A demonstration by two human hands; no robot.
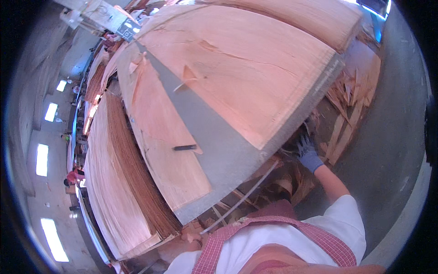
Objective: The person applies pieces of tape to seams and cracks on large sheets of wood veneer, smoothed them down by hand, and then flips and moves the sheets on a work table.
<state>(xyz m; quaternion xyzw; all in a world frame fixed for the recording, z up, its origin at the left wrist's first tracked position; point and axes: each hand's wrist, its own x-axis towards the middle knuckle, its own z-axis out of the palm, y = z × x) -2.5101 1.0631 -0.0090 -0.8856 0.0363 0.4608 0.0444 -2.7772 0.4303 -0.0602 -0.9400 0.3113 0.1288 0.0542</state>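
Note:
My right hand (308,154), in a grey-blue glove, reaches past the table's near right edge with its fingers stretched apart. It is near dark, shadowed scraps below the tabletop, and I see nothing held in it. Low beside the table's near corner is my left hand (193,236), small in view; its fingers are not clear. A thin pale rod (246,196) slants between my body and the table. On the grey tabletop (219,150) lie a large wood veneer sheet (246,68) and a narrower torn veneer piece (159,109). A short black bar (184,148) rests on the torn piece.
Stacked veneer (116,178) stands left of the table, and another veneer stack (315,18) lies beyond it. Broken veneer strips (346,105) are heaped at the right, above the grey floor (388,105). A machine part (105,18) juts in at the far left. Another person (74,176) is far off.

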